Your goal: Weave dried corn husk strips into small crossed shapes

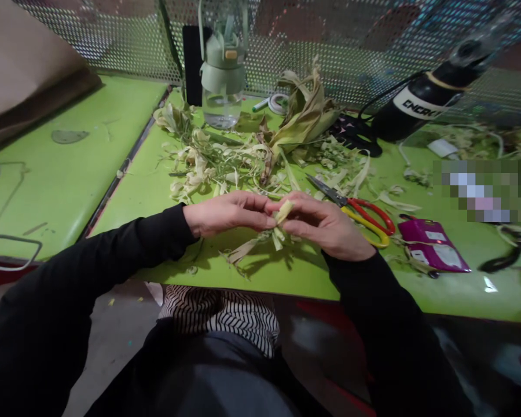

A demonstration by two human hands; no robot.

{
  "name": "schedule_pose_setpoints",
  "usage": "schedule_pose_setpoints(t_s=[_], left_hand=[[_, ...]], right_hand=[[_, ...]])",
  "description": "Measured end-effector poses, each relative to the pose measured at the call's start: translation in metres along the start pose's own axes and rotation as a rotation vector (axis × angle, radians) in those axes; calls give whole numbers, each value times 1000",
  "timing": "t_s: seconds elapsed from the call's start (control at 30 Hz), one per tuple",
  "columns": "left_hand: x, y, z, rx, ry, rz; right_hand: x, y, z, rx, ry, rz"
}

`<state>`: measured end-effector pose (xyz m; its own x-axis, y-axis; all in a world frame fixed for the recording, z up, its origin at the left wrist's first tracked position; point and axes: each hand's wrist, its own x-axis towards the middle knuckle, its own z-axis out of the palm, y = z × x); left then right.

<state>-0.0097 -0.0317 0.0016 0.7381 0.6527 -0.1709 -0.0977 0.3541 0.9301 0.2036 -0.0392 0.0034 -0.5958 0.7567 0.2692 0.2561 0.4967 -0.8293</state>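
Above the front of the green table, my left hand (238,213) and my right hand (325,223) meet, fingertips pinched around a small bundle of pale corn husk strips (283,215). Loose strip ends hang below the fingers, partly hidden by them. Right beside my right hand lie scissors (351,205) with one red and one yellow handle loop, blades pointing away to the left. Behind both hands spreads a heap of husk scraps and curls (204,162). A larger dried corn husk (306,124) rests at the back of that heap.
At the back stand a green water bottle (223,81), a roll of tape (278,104) and a tilted black tool with an "ENERGY"-like label (421,107). A purple pouch-like device (436,246) lies on the right. Brown paper (30,69) covers the back left, before a perforated metal screen (134,35).
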Motion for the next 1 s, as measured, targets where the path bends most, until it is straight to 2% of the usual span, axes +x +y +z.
schedule_pose_setpoints(t_s=[0.07,0.13,0.33,0.5,0.67,0.83,0.9,1.0], left_hand=[[-2,3,-2,28,-108,-79],[-3,6,-3,71,-148,-127],[-4,7,-3,206,-138,-196],[-4,8,-2,167,-151,-213],[-7,8,1,119,-61,-198],[-8,0,5,-67,38,-198],[-7,-2,7,-87,53,-127],[-6,-3,7,-13,54,-6]], right_hand=[[0,-5,-9,-24,-117,-54],[-1,-10,-13,-90,-145,-107],[-6,-19,-10,-259,-176,-126],[-9,-20,-7,-422,-162,-219],[-11,-19,5,-657,-87,-349],[-15,-17,13,-794,153,-392],[-16,-16,14,-842,220,-433],[-16,-14,14,-857,239,-454]])
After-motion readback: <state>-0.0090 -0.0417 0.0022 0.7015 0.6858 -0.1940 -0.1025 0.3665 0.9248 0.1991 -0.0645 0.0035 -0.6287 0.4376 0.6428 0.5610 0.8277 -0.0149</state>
